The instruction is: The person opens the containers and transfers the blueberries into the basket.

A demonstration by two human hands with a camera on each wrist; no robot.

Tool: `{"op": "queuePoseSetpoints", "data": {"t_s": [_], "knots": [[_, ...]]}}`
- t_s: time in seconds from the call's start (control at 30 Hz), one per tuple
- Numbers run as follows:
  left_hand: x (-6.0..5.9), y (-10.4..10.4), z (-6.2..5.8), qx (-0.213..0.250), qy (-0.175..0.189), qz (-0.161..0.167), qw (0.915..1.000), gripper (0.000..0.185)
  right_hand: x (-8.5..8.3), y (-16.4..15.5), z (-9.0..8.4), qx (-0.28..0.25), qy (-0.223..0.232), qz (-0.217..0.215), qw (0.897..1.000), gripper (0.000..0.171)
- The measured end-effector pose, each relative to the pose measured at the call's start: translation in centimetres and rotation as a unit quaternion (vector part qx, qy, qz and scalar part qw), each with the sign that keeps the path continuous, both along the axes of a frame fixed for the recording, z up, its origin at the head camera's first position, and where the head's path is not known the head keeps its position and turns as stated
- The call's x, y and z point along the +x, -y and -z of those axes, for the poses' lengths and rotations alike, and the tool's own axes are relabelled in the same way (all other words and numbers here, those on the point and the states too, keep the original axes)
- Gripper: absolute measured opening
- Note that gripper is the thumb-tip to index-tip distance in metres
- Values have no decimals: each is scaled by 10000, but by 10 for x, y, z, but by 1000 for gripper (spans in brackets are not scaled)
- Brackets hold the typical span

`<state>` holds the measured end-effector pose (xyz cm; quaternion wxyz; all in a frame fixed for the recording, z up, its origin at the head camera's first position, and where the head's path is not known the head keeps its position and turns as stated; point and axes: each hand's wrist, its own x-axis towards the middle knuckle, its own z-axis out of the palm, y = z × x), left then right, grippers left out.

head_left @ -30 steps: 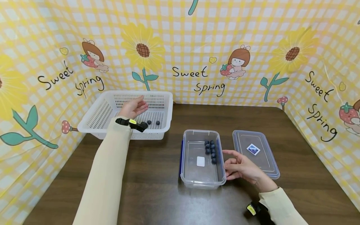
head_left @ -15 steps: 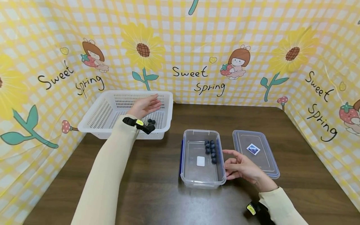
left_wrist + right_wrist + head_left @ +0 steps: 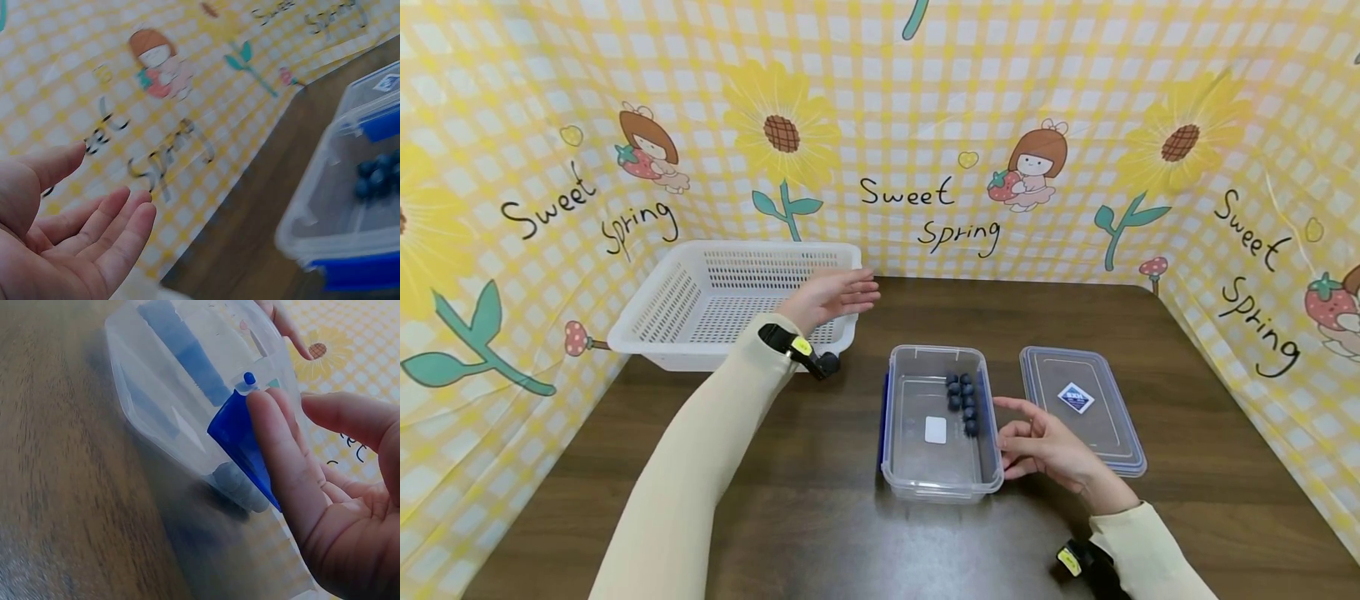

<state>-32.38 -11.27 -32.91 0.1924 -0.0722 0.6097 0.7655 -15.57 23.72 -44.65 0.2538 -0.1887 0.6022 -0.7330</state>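
My left hand [image 3: 831, 300], palm turned up and fingers extended, is over the right rim of the white perforated basket [image 3: 658, 333]. Nothing shows on its palm or between its fingers in the left wrist view. A clear plastic food container [image 3: 913, 471] stands on the table, with several blueberries [image 3: 967, 400] grouped along its right side. My right hand [image 3: 1056, 458] stays at that side. In the right wrist view, a fingertip [image 3: 265, 415] touches the blue latch [image 3: 240, 434], and the thumb is apart from it.
A clear lid [image 3: 1093, 433] with a blue diamond label lies right of the container, beyond my right hand. Yellow checked cloth [image 3: 895, 125] surrounds the back and sides of the wooden table [image 3: 820, 500]. My left forearm and wrist hide part of the basket.
My left hand has moved right from inside the basket to its right rim. Blueberries seen earlier in the basket are out of sight now. The right hand and container have stayed put.
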Motion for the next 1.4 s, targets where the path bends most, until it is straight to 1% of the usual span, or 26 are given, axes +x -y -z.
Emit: {"op": "queuePoseSetpoints", "data": {"t_s": [0.1,0.17,0.27,0.43,0.57,0.63,0.77,0.87,1.03,1.23,1.4], "knots": [[6,-14,3,-188,-80,340,9992,45,0,0,0,-38,5,2,10000,65],[10,-22,5,-283,-100,511,9982,44,1,0,0,-43,33,19,10000,65],[15,-31,9,-362,-72,653,9972,43,1,0,-2,-47,91,48,9999,67],[24,-41,14,-333,21,809,9962,40,2,2,-3,-100,91,48,9999,73],[33,-51,18,-399,75,1047,9937,41,2,2,-3,-129,26,57,9999,74],[38,-57,21,-497,70,1247,9909,42,1,2,-2,-147,7,69,9999,74],[48,-67,30,-701,0,1722,9826,39,0,1,-1,-178,-15,58,9998,73],[54,-73,37,-781,-10,1952,9776,38,-1,0,0,-164,-25,41,9999,73],[62,-84,48,-864,74,2180,9721,38,0,0,0,-143,-29,37,9999,72],[73,-94,62,-1263,113,2443,9614,39,0,0,-1,-150,-59,27,9999,72],[80,-100,69,-1335,123,2574,9570,40,0,0,0,-99,-65,40,9999,71]]}}
